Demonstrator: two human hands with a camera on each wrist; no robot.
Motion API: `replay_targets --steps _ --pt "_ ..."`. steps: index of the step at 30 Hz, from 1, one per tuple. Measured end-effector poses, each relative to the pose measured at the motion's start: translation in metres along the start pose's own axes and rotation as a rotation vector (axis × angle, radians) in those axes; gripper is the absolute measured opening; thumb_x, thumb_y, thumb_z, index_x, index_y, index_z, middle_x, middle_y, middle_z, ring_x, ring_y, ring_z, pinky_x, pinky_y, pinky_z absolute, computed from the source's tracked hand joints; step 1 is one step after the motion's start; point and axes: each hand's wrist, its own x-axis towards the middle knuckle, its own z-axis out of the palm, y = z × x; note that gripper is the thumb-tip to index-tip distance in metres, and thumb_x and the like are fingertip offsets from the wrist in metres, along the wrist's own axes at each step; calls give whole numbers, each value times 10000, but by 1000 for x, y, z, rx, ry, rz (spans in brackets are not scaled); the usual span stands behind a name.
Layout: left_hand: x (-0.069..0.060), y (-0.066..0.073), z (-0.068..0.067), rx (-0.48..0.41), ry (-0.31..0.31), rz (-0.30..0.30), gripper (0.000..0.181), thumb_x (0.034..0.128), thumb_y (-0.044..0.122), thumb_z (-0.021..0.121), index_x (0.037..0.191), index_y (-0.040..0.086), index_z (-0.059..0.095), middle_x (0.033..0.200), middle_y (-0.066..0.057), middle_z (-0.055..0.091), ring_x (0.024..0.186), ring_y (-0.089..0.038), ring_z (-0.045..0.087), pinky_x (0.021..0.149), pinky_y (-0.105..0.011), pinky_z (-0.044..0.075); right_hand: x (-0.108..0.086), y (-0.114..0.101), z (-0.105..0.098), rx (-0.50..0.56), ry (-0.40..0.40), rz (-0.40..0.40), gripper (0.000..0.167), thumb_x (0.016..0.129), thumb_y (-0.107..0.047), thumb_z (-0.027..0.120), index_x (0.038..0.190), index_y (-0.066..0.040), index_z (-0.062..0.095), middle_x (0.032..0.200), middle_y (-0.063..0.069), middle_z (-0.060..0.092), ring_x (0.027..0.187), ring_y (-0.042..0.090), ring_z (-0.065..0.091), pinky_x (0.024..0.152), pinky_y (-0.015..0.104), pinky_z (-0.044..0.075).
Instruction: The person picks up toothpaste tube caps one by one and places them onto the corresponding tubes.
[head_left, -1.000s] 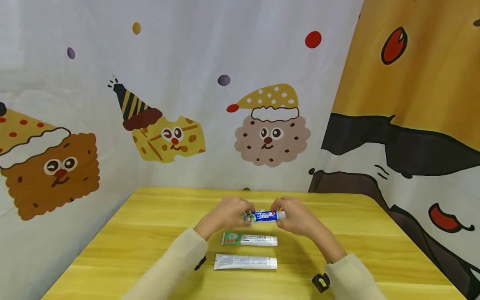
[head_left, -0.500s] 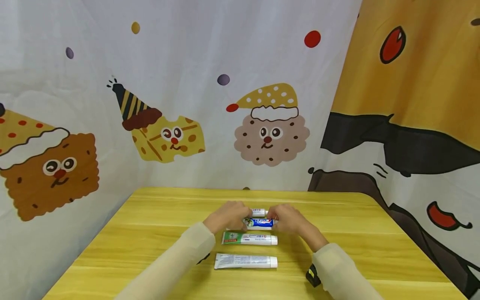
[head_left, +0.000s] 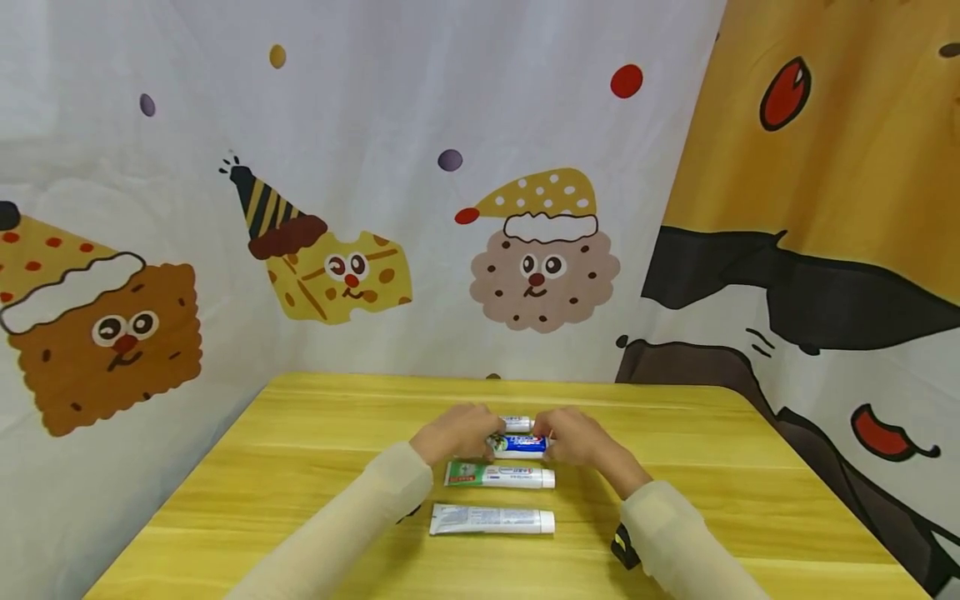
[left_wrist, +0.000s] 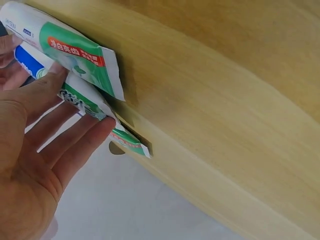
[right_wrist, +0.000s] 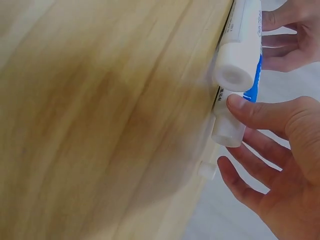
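Observation:
A blue and white toothpaste tube (head_left: 522, 446) lies crosswise on the table, third in a row of tubes counting from the front. My left hand (head_left: 459, 433) pinches its flat end, with thumb on the near side and fingers beyond, as the left wrist view shows. At the white cap (right_wrist: 227, 131), my right hand (head_left: 579, 435) holds the other end between thumb and fingers. Just behind lies a small white tube (head_left: 516, 423), partly hidden by my left hand. In front lie a green and white toothpaste tube (head_left: 498, 476) and a white-backed tube (head_left: 491, 520).
The yellow wood-grain table (head_left: 315, 483) extends on both sides of the row. Behind it hangs a white curtain (head_left: 435, 350) printed with cartoon biscuits and cheese. A dark wrist device (head_left: 624, 546) sits by the right sleeve.
Both hands have lowered the blue toothpaste tube toward me, from above the far tube down to the table between it and the green one. Over the last half second they stay nearly still.

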Motion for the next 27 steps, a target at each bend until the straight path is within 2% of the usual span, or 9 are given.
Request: replay_targets --steps 3,8,10,13,18,22,25,27 --pt "-1 -1 -2 1 21 10 363 890 333 822 1220 204 743 1149 53 768 996 -124 716 926 -305 576 -1 -2 -4 -13 -14 14 272 789 -71 859 1026 -152 752 1031 -2 743 952 201 663 854 474 567" --pt "-3 -8 -12 -6 115 45 338 916 353 793 1180 144 751 1117 -8 777 946 -141 717 858 -307 589 -1 3 -19 -4 4 1 190 857 -132 822 1033 -131 749 985 9 735 896 190 670 791 423 575" --pt "-2 -12 -17 -13 146 40 322 932 345 777 1165 124 751 1099 -35 776 921 -150 709 837 -312 587 1 7 -27 16 31 -5 124 904 -154 783 1016 -123 740 951 5 727 850 170 663 758 392 570" --pt "2 -19 -21 -37 164 9 325 953 309 757 1201 102 734 1143 -64 763 968 -181 709 876 -328 587 6 16 -37 13 61 -5 90 947 -159 734 1012 -96 730 930 8 726 827 158 659 754 391 571" --pt "12 -22 -20 -97 116 -41 401 966 241 744 1330 90 671 1298 -80 710 1157 -237 687 998 -358 565 14 30 -39 -10 36 19 205 927 -130 746 1101 -25 717 1004 105 731 912 253 677 826 468 572" --pt "23 -19 -14 -114 75 -32 419 969 194 737 1372 116 651 1363 -51 682 1257 -231 644 1069 -358 526 18 39 -29 -27 -33 62 260 911 -146 767 1139 -36 711 1036 136 727 925 267 666 841 477 563" --pt "32 -17 -9 -120 51 -29 410 964 190 742 1363 143 662 1357 -26 689 1245 -208 645 1075 -353 518 20 42 -20 -15 -76 97 219 907 -126 760 1114 -69 719 1035 108 717 916 240 639 841 452 554" --pt "34 -15 -6 -119 23 -38 394 955 203 753 1339 156 676 1312 -13 707 1178 -185 659 1045 -344 530 21 44 -15 -10 -82 79 169 886 -74 748 1054 -78 732 1008 102 716 892 235 629 816 438 550"
